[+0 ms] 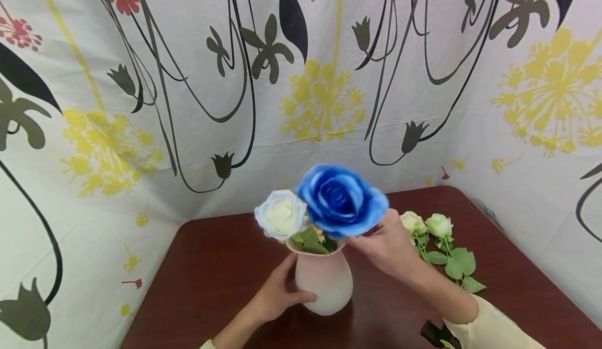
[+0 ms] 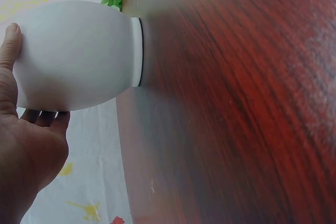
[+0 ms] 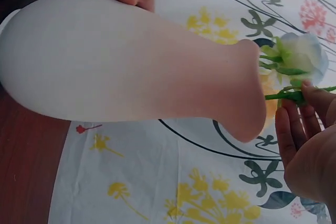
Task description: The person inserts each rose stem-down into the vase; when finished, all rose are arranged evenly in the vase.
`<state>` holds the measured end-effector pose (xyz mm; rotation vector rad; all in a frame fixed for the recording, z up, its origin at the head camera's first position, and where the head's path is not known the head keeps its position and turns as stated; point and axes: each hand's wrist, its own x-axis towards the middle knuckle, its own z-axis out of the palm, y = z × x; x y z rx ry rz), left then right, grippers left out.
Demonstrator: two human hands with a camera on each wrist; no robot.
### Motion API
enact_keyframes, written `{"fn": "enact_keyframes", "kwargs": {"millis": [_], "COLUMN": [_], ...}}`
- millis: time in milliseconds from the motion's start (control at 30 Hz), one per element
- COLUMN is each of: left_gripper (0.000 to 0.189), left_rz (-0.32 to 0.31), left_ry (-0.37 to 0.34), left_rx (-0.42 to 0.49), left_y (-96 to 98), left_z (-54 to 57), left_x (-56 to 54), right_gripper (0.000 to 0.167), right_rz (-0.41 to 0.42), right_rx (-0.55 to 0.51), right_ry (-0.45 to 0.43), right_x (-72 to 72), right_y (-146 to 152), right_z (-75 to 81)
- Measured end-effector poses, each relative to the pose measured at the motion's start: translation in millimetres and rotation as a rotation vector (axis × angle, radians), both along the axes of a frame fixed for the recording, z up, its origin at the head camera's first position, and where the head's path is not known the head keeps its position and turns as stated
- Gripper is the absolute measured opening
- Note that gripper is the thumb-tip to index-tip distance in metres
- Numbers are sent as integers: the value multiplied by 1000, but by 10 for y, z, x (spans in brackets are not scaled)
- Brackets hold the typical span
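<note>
A pale vase point(image 1: 324, 283), white below and pinkish at the neck, stands upright on the table. My left hand point(image 1: 282, 297) holds it from the left, thumb across its front and fingers curved behind; in the left wrist view the hand point(image 2: 31, 135) grips its side. With thumb and fingers my right hand point(image 3: 310, 135) pinches a green stem point(image 3: 273, 97) just outside the vase's mouth. A large blue rose point(image 1: 338, 200) tops that stem in the head view, over the vase's right rim. A white rose point(image 1: 282, 214) leans out of the mouth on the left, beside green leaves point(image 1: 310, 240).
White roses point(image 1: 439, 226) with leafy stems lie on the dark red wooden table point(image 1: 221, 265) to the right. A black object point(image 1: 435, 333) sits near my right sleeve. A flower-printed cloth point(image 1: 188, 77) hangs close behind and around the table.
</note>
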<state>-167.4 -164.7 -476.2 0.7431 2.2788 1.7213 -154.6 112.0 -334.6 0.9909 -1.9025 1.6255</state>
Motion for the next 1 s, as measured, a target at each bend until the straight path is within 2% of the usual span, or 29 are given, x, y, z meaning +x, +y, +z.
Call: {"fn": "enact_keyframes", "kwargs": {"millis": [67, 167, 333, 433, 600, 700, 833, 1000], "left_gripper": [95, 93, 93, 95, 93, 87, 78, 84], "left_rz": [-8, -16, -19, -19, -31, -34, -30, -27], "left_ry": [4, 14, 33, 31, 25, 24, 18, 16], "left_rx": [6, 1, -1, 2, 0, -6, -22, -23], "left_y": [-4, -6, -6, -7, -9, -12, -15, -7], "left_z": [-6, -12, -16, -9, 14, 8, -14, -13], "left_x": [-1, -3, -1, -2, -19, -24, -17, -13], "right_gripper": [43, 37, 30, 31, 28, 25, 24, 20], "right_rz": [-29, -22, -46, -43, 7, 16, 3, -39], "right_rx": [80, 193, 359, 366, 293, 270, 290, 369], "right_ry": [55, 135, 207, 186, 144, 135, 125, 137], "right_x": [-8, -31, -29, 0, 37, 34, 19, -16], "right_y": [-3, -17, -11, 3, -34, -77, -108, -114], "right_z": [-46, -78, -26, 47, 114, 101, 49, -24]}}
